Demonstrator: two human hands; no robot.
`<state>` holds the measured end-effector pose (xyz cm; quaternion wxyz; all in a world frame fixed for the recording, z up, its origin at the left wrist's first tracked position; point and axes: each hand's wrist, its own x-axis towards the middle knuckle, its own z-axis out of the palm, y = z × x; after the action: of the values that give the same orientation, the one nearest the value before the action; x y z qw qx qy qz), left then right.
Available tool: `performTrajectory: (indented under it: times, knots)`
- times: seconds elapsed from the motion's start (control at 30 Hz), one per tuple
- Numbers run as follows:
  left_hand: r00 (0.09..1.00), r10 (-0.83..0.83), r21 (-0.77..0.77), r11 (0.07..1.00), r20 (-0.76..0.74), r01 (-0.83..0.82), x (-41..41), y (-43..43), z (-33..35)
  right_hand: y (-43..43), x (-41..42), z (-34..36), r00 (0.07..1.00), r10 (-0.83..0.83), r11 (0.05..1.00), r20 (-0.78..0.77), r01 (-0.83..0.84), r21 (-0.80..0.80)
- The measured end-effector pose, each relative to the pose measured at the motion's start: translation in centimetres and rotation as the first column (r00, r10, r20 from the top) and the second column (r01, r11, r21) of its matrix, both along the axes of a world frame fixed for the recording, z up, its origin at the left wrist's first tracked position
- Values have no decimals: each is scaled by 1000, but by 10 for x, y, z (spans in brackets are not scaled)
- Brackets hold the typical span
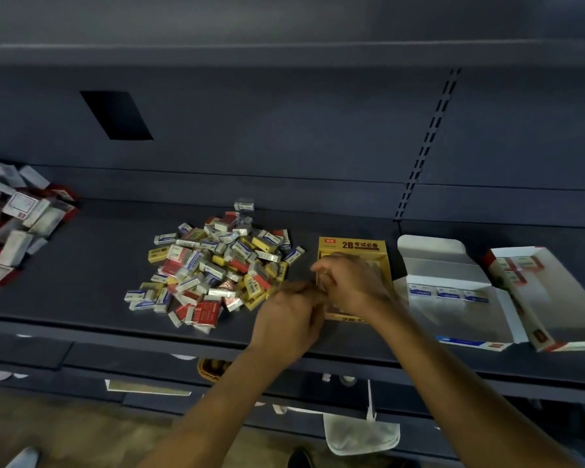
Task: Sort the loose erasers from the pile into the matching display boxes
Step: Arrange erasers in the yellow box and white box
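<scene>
The two hands meet low over the yellow display box (355,246), which stands on the dark shelf (81,265) with its printed lid flap upright at twelve o'clock from them. The right hand (352,282) hangs above the box's open tray, fingers curled down toward its left edge. The left hand (291,319) sits at the box's near left corner, at about seven o'clock from the right hand, with its fingertips reaching in to touch the right hand's. Both are blurred, and whether either one pinches an eraser cannot be told.

The pile of loose erasers (213,265), a mix of yellow, red and blue-and-white sleeves, lies on the shelf at about ten o'clock from the left hand, its nearest pieces just beside that hand's knuckles. A single blue-and-white eraser (244,206) lies apart at the pile's twelve o'clock.

At three o'clock from the hands stands the white display box (446,271), open, with a row of blue-and-white erasers (448,293) inside. Further along at three o'clock the red-trimmed box (561,292) holds a few red erasers (520,265) at its far end.
</scene>
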<state>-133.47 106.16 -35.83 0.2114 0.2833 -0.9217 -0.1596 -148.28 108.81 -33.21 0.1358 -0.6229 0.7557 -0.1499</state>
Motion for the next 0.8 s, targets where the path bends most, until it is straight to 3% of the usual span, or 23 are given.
performTrajectory:
  times: [0.33,0.57,0.8]
  knots:
    - [933,311,-258,931,182,-260,42,-49,11,-8,36,9,997,75,997,-3,-75,-30]
    - [898,339,-219,934,282,-284,51,-64,6,-19,61,-11,989,17,1000,144,-17,-1]
    - [943,301,-135,950,144,-282,55,-70,6,-28,71,-28,991,-49,999,126,50,2]
